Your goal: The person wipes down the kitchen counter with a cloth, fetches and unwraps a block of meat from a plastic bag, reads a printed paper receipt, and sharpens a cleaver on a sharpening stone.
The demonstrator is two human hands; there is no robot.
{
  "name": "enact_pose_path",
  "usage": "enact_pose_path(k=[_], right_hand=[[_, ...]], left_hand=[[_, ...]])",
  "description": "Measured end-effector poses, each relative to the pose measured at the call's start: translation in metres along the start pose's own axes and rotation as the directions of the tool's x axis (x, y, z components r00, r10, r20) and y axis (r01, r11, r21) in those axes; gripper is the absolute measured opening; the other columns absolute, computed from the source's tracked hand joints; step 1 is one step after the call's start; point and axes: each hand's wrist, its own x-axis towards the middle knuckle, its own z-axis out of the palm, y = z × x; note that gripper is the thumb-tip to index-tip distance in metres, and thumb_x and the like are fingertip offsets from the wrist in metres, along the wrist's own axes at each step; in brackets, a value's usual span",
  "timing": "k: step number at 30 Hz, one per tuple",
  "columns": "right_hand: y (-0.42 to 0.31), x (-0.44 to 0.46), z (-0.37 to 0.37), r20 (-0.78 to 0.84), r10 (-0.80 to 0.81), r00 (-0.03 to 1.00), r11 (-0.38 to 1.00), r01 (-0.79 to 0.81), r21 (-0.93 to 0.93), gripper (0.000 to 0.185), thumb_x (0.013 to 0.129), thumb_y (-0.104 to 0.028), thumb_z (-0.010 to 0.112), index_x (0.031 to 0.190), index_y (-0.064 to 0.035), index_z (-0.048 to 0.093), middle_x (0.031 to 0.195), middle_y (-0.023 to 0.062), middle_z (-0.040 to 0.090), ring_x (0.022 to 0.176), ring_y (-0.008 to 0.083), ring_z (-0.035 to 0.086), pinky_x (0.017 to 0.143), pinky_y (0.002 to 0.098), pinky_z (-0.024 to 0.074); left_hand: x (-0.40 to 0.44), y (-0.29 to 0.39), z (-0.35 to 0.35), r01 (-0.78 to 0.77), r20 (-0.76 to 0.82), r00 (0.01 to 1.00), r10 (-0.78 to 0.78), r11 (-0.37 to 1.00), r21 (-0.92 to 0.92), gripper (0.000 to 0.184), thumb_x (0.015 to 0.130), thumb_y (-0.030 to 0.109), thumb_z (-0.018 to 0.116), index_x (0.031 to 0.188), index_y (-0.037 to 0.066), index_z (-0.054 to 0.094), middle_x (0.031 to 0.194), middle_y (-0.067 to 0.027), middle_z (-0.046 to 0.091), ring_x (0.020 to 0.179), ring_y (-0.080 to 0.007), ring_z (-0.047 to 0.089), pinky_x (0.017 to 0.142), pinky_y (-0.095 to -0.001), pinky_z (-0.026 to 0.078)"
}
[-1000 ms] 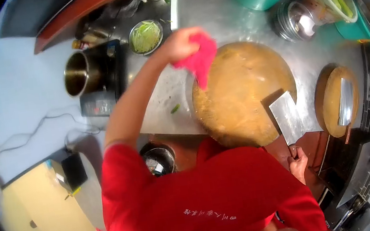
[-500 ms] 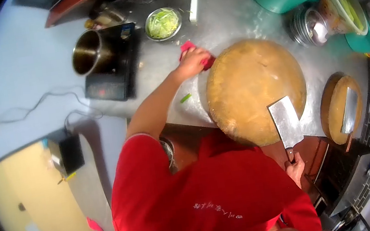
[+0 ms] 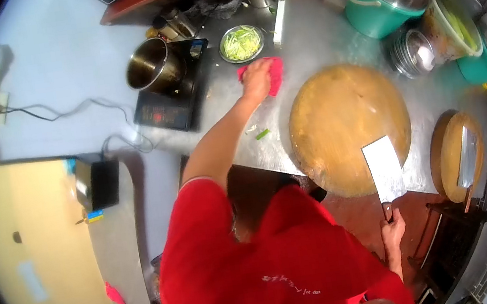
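Note:
My left hand (image 3: 256,81) presses a pinkish-red cloth (image 3: 275,76) onto the metal counter, just below a bowl of sliced green vegetable (image 3: 242,44). To the right stands a thick round wooden chopping block (image 3: 345,119), apart from the cloth. My right hand (image 3: 393,227) is wrapped round the dark handle of a cleaver (image 3: 385,166). Its broad blade points forward over the near right edge of the block. A green scrap (image 3: 262,134) and a small pale bit lie on the counter between my left forearm and the block.
A steel pot (image 3: 151,68) sits on a black electric cooker (image 3: 166,112) at the left. Green buckets (image 3: 370,13) and stacked metal bowls (image 3: 407,57) line the back right. A smaller round board (image 3: 448,154) carries another cleaver (image 3: 467,155) at the right.
My left hand has slid the cloth away from the chopping block towards the bowl, and the cloth is more spread out. My right hand still holds the cleaver. The whole view has shifted slightly.

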Motion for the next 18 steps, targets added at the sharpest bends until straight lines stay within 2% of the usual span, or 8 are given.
enact_pose_path(k=[3,4,6,9,10,11,15,18], right_hand=[[-0.010,-0.008,0.007,-0.036,-0.003,0.999,1.000,0.004,0.021,0.017,0.073,0.006,0.061,0.083,0.0009,0.049,0.071,0.0124,0.045,0.068,0.0236,0.042,0.067,0.0328,0.0439],[-0.012,-0.011,0.011,-0.047,0.018,0.999,1.000,-0.016,0.025,0.016,0.073,0.006,0.061,0.084,0.0013,0.050,0.071,0.0112,0.045,0.069,0.0218,0.042,0.067,0.0323,0.0440],[-0.027,-0.019,0.017,-0.030,0.093,0.995,0.992,-0.090,0.083,0.016,0.073,0.008,0.060,0.086,0.0027,0.052,0.074,0.0079,0.048,0.073,0.0159,0.045,0.068,0.0303,0.0446],[-0.024,-0.026,0.035,-0.081,0.142,0.987,0.987,-0.135,0.082,0.016,0.073,0.008,0.061,0.087,0.0037,0.054,0.075,0.0084,0.053,0.074,0.0149,0.047,0.068,0.0299,0.0447],[-0.043,-0.029,0.037,-0.093,0.142,0.985,0.983,-0.129,0.131,0.017,0.074,0.008,0.060,0.090,0.0040,0.055,0.076,0.0088,0.056,0.072,0.0156,0.048,0.066,0.0313,0.0456],[-0.043,-0.029,0.044,-0.105,0.152,0.983,0.983,-0.139,0.122,0.017,0.074,0.007,0.060,0.090,0.0038,0.055,0.075,0.0092,0.056,0.071,0.0162,0.048,0.066,0.0318,0.0457],[-0.053,-0.034,0.064,-0.197,0.158,0.967,0.983,-0.135,0.123,0.017,0.073,0.003,0.060,0.089,0.0023,0.054,0.071,0.0118,0.051,0.066,0.0199,0.046,0.063,0.0346,0.0457],[-0.063,-0.033,0.073,-0.242,0.159,0.957,0.987,-0.150,0.053,0.016,0.072,0.002,0.061,0.086,0.0017,0.052,0.070,0.0117,0.048,0.065,0.0214,0.044,0.062,0.0351,0.0448]], left_hand=[[0.011,0.003,0.035,0.079,0.038,0.995,-0.091,0.966,0.246,0.048,0.089,0.009,0.059,0.136,0.017,0.063,0.144,-0.0100,0.057,0.138,-0.0314,0.046,0.114,-0.0508,0.036],[0.018,-0.002,0.039,0.107,0.055,0.991,-0.121,0.974,0.201,0.046,0.091,0.012,0.061,0.136,0.019,0.063,0.149,-0.0077,0.053,0.141,-0.0291,0.042,0.115,-0.0529,0.032],[0.022,-0.017,0.032,0.063,0.138,0.987,-0.081,0.989,0.131,0.045,0.090,0.012,0.062,0.134,0.019,0.064,0.147,-0.0077,0.054,0.140,-0.0299,0.043,0.115,-0.0508,0.032],[0.005,-0.049,0.010,-0.023,0.174,0.985,0.012,0.998,0.063,0.043,0.088,0.011,0.063,0.131,0.019,0.066,0.145,-0.0057,0.055,0.138,-0.0295,0.045,0.114,-0.0500,0.031],[-0.011,-0.059,0.001,-0.062,0.175,0.983,0.053,0.997,0.044,0.043,0.087,0.011,0.063,0.129,0.020,0.066,0.144,-0.0046,0.056,0.137,-0.0290,0.045,0.114,-0.0501,0.031],[-0.028,-0.064,-0.016,-0.092,0.146,0.985,0.087,0.995,0.032,0.043,0.084,0.010,0.067,0.125,0.019,0.068,0.141,-0.0047,0.057,0.135,-0.0293,0.047,0.113,-0.0499,0.032],[-0.054,-0.086,-0.047,-0.053,0.171,0.984,0.042,0.997,0.058,0.045,0.082,0.009,0.070,0.127,0.016,0.067,0.140,-0.0060,0.057,0.137,-0.0306,0.046,0.113,-0.0507,0.031],[-0.019,-0.096,-0.033,0.047,0.129,0.990,-0.059,0.995,0.089,0.045,0.084,0.010,0.068,0.129,0.017,0.066,0.141,-0.0078,0.056,0.139,-0.0313,0.044,0.114,-0.0530,0.030]])
